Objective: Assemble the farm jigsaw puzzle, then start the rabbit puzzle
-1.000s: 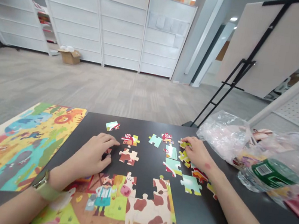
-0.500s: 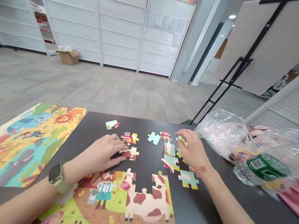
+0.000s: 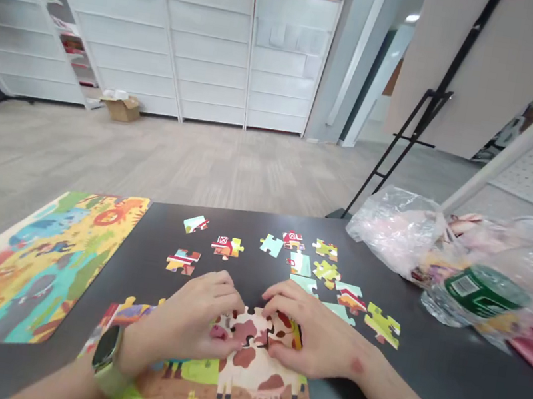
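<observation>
A partly assembled farm jigsaw puzzle (image 3: 258, 377) with a spotted cow lies on the dark table in front of me. My left hand (image 3: 200, 317), with a watch on its wrist, pinches a pink puzzle piece with brown spots (image 3: 247, 329) at the gap in the cow's back. From the other side, the thumb and fingers of my right hand (image 3: 311, 331) close around the cow's rear-end piece (image 3: 282, 329), next to that spotted piece. The two pieces meet closely; whether they interlock I cannot tell. My fingers hide part of the cow's head.
Loose puzzle pieces lie beyond my hands, among them a red barn piece (image 3: 227, 247) and a green piece (image 3: 383, 324). A colourful animal picture sheet (image 3: 38, 264) lies left. At right are a plastic bag (image 3: 393, 233) and a green-labelled bottle (image 3: 476, 297).
My left hand has moved right and down to the cow with the spotted piece. My right hand has left the loose pieces at right and come to the cow's rear.
</observation>
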`<state>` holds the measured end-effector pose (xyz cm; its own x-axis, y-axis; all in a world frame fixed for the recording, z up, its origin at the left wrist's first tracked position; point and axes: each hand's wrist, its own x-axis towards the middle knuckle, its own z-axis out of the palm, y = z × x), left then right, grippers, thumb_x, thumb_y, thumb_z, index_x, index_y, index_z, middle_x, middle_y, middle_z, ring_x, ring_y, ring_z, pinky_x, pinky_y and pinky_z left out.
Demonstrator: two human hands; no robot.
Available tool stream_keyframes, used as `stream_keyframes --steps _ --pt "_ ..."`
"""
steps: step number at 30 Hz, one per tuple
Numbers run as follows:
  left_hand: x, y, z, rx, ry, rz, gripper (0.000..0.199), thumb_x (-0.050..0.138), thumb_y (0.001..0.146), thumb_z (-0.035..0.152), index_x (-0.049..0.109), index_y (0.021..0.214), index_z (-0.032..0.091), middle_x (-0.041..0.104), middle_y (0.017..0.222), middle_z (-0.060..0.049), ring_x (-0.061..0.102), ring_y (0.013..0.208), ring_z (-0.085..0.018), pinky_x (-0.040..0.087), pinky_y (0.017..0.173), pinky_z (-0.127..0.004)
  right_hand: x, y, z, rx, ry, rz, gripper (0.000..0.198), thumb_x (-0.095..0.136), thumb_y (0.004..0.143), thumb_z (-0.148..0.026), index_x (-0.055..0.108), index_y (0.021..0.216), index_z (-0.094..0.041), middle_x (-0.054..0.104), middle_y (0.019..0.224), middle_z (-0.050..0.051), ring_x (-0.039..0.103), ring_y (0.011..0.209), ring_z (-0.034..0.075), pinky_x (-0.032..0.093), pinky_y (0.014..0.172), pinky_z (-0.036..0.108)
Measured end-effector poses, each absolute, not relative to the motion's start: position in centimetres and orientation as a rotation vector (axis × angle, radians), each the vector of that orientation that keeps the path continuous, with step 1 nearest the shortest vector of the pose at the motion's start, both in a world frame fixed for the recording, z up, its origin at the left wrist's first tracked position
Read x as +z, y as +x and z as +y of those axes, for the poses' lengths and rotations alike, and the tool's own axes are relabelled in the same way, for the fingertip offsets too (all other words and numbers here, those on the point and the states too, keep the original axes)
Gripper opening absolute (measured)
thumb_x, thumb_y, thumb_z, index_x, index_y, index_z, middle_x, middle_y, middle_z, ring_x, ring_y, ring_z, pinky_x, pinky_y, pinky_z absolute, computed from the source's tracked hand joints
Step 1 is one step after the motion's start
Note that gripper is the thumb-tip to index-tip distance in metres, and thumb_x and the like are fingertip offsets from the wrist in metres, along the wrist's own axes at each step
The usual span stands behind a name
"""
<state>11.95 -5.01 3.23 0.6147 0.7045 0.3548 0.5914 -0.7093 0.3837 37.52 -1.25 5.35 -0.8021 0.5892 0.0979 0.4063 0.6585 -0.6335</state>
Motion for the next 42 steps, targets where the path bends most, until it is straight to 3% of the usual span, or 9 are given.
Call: stream_keyframes --steps 5,12,22,26,30,34,36,39,42 --pt "3.0 11.2 -4.6 0.663 2.515 1.048 0.028 0.085 0.079 0.028 0.063 0.094 0.02 0.068 0.086 0.0 0.056 0.085 -0.021 0.041 0.073 -0.032 5.1 37.2 -1.3 0.838 -0.776 -2.642 0.023 0.072 0.073 -0.012 0.066 0.095 -0.018 0.066 0.108 0.007 0.06 0.102 0.022 0.05 0.086 0.035" --pt "2.4 11.1 -4.6 0.584 2.443 1.027 0.025 0.082 0.086 0.041 0.067 0.094 0.022 0.071 0.104 -0.001 0.059 0.092 -0.022 0.041 0.079 -0.034 5.1 37.0 -1.3 0.827 -0.783 -2.645 0.013 0.069 0.079 -0.011 0.069 0.09 -0.019 0.067 0.108 0.005 0.06 0.098 0.019 0.048 0.083 0.032" --pt "2.2 11.1 -4.7 0.594 2.447 1.034 0.016 0.08 0.089 0.035 0.069 0.091 0.023 0.07 0.107 -0.001 0.06 0.093 -0.022 0.042 0.08 -0.036 5.0 36.8 -1.4 0.835 -0.792 -2.64 0.01 0.068 0.08 -0.01 0.065 0.085 -0.018 0.067 0.103 0.005 0.058 0.096 0.019 0.046 0.081 0.031" --pt "2.3 11.2 -4.7 0.635 2.425 1.023 0.018 0.079 0.086 0.023 0.067 0.099 0.022 0.071 0.107 -0.002 0.062 0.094 -0.023 0.046 0.081 -0.036 5.3 36.7 -1.4 0.827 -0.792 -2.653 0.015 0.069 0.079 -0.01 0.064 0.091 -0.017 0.066 0.098 0.005 0.058 0.095 0.02 0.046 0.08 0.032" --pt "2.2 11.4 -4.9 0.75 2.33 0.981 0.029 0.071 0.09 0.015 0.063 0.116 0.024 0.068 0.12 -0.005 0.065 0.105 -0.023 0.049 0.087 -0.036 5.4 36.6 -1.5 0.797 -0.856 -2.634 0.032 0.072 0.079 -0.015 0.065 0.11 -0.016 0.066 0.099 0.006 0.058 0.095 0.022 0.047 0.08 0.035" --pt "2.1 11.8 -5.0 0.899 2.109 0.891 0.038 0.059 0.093 0.005 0.061 0.123 0.028 0.064 0.126 -0.004 0.066 0.097 -0.015 0.053 0.081 -0.028 5.1 36.5 -1.7 0.841 -0.886 -2.525 0.023 0.058 0.09 -0.016 0.066 0.112 -0.017 0.065 0.084 0.003 0.059 0.082 0.019 0.046 0.073 0.033" --pt "1.9 12.0 -5.1 1.007 1.922 0.88 0.039 0.058 0.093 0.006 0.061 0.124 0.029 0.063 0.126 -0.004 0.066 0.087 -0.013 0.054 0.076 -0.026 5.0 36.5 -1.9 0.88 -0.894 -2.455 0.029 0.054 0.093 -0.017 0.065 0.119 -0.018 0.066 0.081 0.002 0.06 0.076 0.018 0.045 0.072 0.032" --pt "1.7 12.3 -5.0 1.079 1.545 0.835 0.037 0.063 0.096 0.015 0.057 0.13 0.028 0.068 0.111 -0.004 0.067 0.089 -0.015 0.056 0.078 -0.028 5.3 36.4 -2.2 0.933 -0.857 -2.423 0.045 0.05 0.093 -0.016 0.058 0.137 -0.022 0.07 0.086 0.003 0.063 0.079 0.018 0.046 0.074 0.033" --pt "1.6 12.5 -5.1 1.038 1.325 0.784 0.035 0.065 0.098 0.027 0.053 0.131 0.025 0.068 0.111 -0.007 0.067 0.092 -0.016 0.055 0.079 -0.03 5.5 36.0 -2.4 1.103 -0.901 -2.32 0.039 0.053 0.092 -0.02 0.063 0.129 -0.024 0.07 0.083 0.001 0.061 0.069 0.016 0.044 0.066 0.029"
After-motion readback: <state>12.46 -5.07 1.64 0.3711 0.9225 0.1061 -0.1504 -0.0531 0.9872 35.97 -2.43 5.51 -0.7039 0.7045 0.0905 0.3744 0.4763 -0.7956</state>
